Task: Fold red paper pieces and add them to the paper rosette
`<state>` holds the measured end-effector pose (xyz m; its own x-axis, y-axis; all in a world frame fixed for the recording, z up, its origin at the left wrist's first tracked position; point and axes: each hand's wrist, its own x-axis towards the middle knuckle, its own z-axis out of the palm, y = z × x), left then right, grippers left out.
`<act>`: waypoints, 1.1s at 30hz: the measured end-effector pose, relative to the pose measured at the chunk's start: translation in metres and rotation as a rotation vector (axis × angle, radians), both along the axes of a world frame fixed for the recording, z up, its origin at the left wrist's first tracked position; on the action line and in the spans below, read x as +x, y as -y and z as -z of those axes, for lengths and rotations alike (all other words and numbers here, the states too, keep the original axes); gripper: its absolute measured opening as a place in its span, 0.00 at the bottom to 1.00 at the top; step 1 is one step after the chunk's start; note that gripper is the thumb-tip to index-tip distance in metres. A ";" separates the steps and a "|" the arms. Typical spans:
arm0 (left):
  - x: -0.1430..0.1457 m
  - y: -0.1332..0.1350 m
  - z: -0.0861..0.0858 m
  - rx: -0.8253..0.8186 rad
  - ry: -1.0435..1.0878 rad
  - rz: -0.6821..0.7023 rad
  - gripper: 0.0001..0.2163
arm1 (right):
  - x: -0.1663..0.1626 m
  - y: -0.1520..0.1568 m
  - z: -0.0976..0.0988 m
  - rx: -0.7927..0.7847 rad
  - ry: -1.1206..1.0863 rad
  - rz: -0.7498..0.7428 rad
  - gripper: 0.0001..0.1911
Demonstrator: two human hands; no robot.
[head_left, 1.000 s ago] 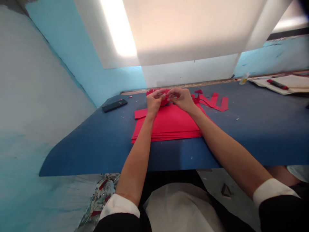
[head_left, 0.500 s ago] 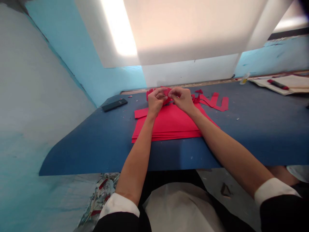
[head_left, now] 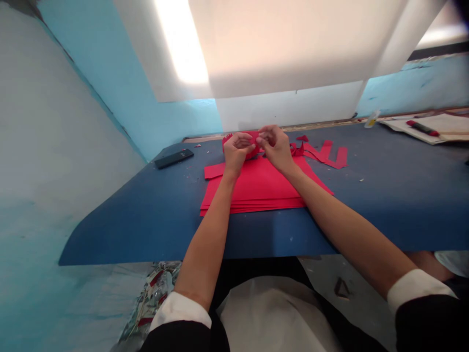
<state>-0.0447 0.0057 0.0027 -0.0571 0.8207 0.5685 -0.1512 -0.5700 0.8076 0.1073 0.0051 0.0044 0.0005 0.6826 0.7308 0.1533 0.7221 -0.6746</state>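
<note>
The left hand [head_left: 236, 151] is clamped on a red paper piece with a jagged, fringed edge [head_left: 252, 134]. The right hand [head_left: 276, 149] is near it at the other side, with its fingers bent at the paper; whether they grip it or only touch it, I cannot tell. The two hands are close together, and the piece is between and behind their fingers, above the far part of a stack of flat red paper sheets [head_left: 267, 183]. At the left edge of this stack lies a short red paper strip [head_left: 213, 171]; on the right there are folded red paper strips [head_left: 324, 152]. All this is on a blue-covered bench [head_left: 384, 195]. Farther left lies a black rectangular phone [head_left: 174, 159]. Far right, a red-and-black marker [head_left: 422, 128] rests on pale papers [head_left: 447, 122], near a small clear bottle [head_left: 372, 119].
</note>
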 end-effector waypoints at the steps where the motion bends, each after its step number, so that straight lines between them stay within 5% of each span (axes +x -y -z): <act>1: 0.000 -0.001 0.000 -0.006 0.011 0.002 0.12 | 0.000 -0.001 0.001 -0.013 -0.010 -0.011 0.16; 9: 0.000 -0.004 0.002 -0.048 0.043 0.038 0.12 | -0.001 -0.008 0.005 -0.052 0.004 -0.084 0.25; 33: 0.001 -0.001 0.000 -0.024 0.006 0.018 0.07 | -0.001 -0.010 0.007 -0.065 0.042 -0.094 0.28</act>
